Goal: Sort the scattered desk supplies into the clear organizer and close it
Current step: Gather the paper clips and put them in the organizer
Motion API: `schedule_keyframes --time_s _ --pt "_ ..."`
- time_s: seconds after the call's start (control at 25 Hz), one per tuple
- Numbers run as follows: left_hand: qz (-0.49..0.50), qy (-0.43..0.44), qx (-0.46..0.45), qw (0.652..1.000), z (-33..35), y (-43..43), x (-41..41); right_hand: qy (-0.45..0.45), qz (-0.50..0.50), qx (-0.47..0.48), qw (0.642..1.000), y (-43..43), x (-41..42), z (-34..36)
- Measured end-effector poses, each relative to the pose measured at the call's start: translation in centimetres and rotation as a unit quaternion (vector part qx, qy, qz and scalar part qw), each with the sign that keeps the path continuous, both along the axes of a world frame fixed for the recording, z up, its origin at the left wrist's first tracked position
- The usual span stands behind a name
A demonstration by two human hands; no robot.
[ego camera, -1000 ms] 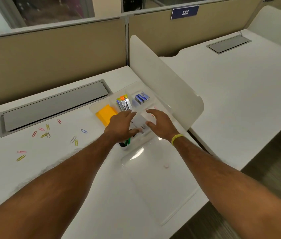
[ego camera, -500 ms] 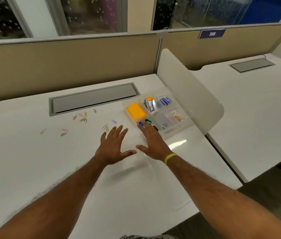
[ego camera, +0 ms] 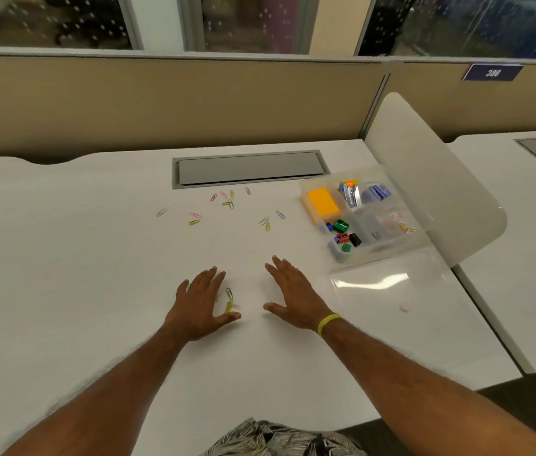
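After both hands had left the organizer (ego camera: 391, 247) at right of centre, the left hand (ego camera: 202, 304) and right hand (ego camera: 293, 296) lay flat and empty at lower centre, two clips (ego camera: 229, 299) by the left thumb. More clips (ego camera: 228, 203) above centre meant sorting remained; the lid (ego camera: 388, 284) lay open.

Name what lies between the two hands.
Head view: green paper clip and yellow paper clip beside the left hand; then bare desk to the right hand.
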State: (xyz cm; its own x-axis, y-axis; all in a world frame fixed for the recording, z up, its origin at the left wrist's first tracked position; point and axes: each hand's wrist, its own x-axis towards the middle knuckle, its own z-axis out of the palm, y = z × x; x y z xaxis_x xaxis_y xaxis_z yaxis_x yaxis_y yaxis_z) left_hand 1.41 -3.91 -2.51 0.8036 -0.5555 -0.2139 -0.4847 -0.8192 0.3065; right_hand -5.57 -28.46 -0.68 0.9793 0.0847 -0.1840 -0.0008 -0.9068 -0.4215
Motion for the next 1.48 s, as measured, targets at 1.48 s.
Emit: schedule_keyframes --time_s 1.48 --pt "-0.039 0.084 -0.005 0.996 0.7 0.3 4.1 0.127 -0.058 0.046 0.989 9.4 7.2 0.7"
